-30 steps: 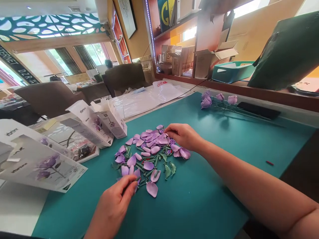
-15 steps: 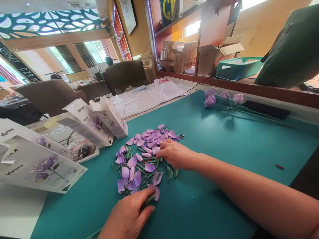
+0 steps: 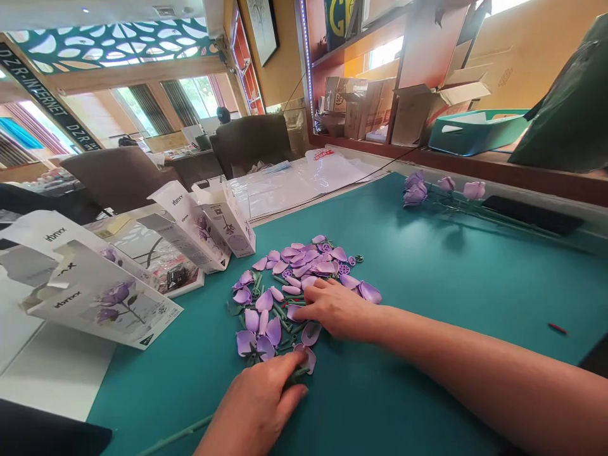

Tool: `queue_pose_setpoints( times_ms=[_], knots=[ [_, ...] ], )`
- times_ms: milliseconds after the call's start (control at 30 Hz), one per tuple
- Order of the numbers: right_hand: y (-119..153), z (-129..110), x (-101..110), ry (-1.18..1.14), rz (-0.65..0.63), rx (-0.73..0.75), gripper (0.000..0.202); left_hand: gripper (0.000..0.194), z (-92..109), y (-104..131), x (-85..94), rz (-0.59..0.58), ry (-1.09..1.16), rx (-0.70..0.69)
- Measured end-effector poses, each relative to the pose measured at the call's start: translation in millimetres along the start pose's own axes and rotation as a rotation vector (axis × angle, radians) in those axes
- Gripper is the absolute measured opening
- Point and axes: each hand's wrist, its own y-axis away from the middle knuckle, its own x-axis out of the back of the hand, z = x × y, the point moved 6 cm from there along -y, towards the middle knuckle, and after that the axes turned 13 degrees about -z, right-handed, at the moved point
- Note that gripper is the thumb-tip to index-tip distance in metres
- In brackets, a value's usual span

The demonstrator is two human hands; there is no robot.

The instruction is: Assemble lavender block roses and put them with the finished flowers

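Observation:
Purple petals and green stem pieces lie in a loose pile on the green table mat. At the near edge of the pile, my left hand is closed around green pieces, with a long green stem running out below it to the left. My right hand reaches into the right side of the pile, fingers bent over the petals; whether it grips anything is hidden. Two cupped petals lie just beyond my right wrist.
Opened white flower boxes stand at the left. Assembled purple roses and a black phone-like object lie at the back right. A small red piece is at the right. Beyond are shelves with cardboard boxes.
My right hand has moved slightly nearer over the pile, and petals now show beyond its wrist. More of the long stem by my left hand shows. The view has shifted left.

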Motion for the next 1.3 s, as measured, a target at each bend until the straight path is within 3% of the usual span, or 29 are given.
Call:
queue_pose_setpoints(
  times_ms=[300, 467, 700, 933, 1067, 1167, 1300],
  knots=[
    [3, 27, -1, -0.062, -0.035, -0.185, 0.030, 0.043, 0, 2, -1.7, -0.033, -0.041, 0.017],
    [8, 33, 6, -0.049, 0.009, -0.270, 0.026, 0.041, 1, 3, -1.1, -0.030, -0.045, 0.024],
    [-3, 8, 3, -0.053, 0.148, -0.077, 0.042, 0.041, 3, 4, 1.6, -0.034, -0.080, 0.038],
    [-33, -10, 6, 0.023, 0.083, 0.014, 0.046, 0.036, 7, 8, 5.7, 0.017, -0.096, 0.001],
    [-45, -4, 16, -0.038, 0.118, -0.010, 0.056, 0.036, 7, 13, 8.4, 0.048, -0.078, -0.017],
    [-46, 7, 22, -0.088, 0.192, -0.043, 0.038, 0.036, 8, 16, 9.9, 0.075, -0.064, -0.033],
    [-47, 14, 20, -0.108, 0.200, -0.037, 0.022, 0.036, 10, 16, 9.2, 0.083, -0.073, -0.037]
  ],
)
